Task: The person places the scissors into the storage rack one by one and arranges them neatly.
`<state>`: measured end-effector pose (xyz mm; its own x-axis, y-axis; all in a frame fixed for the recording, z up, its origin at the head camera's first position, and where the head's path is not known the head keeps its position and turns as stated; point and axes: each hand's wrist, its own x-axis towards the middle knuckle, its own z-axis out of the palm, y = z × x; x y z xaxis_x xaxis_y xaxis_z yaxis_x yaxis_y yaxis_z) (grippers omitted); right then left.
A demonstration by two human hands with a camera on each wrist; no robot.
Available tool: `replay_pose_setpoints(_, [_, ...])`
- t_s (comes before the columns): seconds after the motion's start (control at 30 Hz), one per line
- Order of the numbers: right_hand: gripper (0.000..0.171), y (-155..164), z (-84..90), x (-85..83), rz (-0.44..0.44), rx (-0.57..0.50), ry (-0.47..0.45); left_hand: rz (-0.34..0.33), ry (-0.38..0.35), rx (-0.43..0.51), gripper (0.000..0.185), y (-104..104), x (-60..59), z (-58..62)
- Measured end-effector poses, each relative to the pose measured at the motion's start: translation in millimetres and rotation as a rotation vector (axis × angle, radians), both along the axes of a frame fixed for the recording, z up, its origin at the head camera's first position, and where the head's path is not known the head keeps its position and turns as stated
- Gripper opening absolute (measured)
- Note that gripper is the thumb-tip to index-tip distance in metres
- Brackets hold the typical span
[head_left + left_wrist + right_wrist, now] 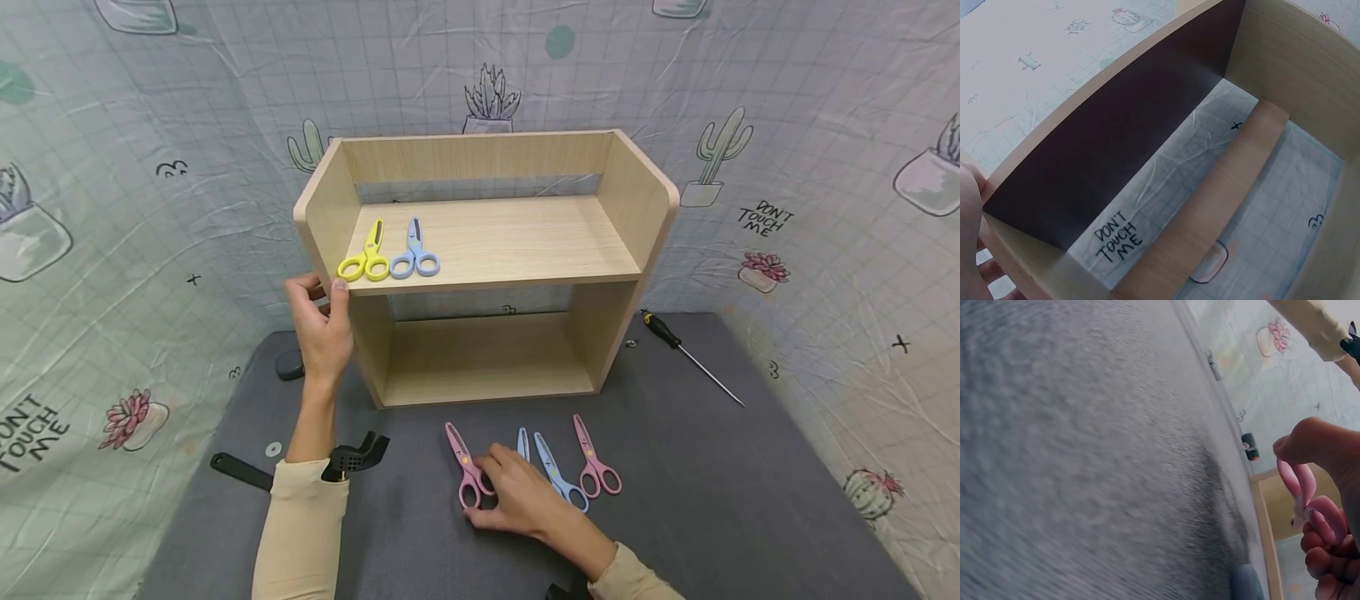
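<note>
While my left hand (324,329) grips the left front edge of the light wooden two-tier shelf (487,250), my right hand (517,500) pinches the pink plastic scissors (467,468) by the grey desk mat's (720,500) front edge. I'd lift them by the handles. Only the right wrist view shows fingertips (1325,519) on the loops.

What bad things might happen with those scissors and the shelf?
The right hand grips the pink scissors close beside the blue scissors, so it might knock them. The yellow scissors lie near the front edge of the wooden shelf; a bump might tip them off. The left hand steadies just one side.
</note>
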<state>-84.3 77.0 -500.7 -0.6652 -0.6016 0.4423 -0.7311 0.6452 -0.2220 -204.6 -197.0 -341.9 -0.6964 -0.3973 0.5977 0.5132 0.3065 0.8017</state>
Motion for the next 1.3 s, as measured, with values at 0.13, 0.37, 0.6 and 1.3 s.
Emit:
replay_pose_setpoints(0.13, [0.058,0,4.8,-4.1,0.006,-0.031,0.036,-0.001,-0.005,-0.004,0.037,0,0.5,-0.1])
replay_pose_setpoints(0.37, [0.060,-1,19.5,-10.4,0.019,-0.063,0.055,0.007,-0.006,0.000,0.033,-1,-1.5,-0.4])
replay_pose_setpoints(0.6, [0.060,0,38.7,-16.0,0.051,-0.118,0.105,0.003,0.002,-0.007,0.038,-1,-0.3,-1.3])
replay_pose_setpoints(1.3, [0.060,2,94.5,-30.3,0.109,-0.253,0.288,0.005,-0.002,-0.004,0.039,0,-1.1,-1.2])
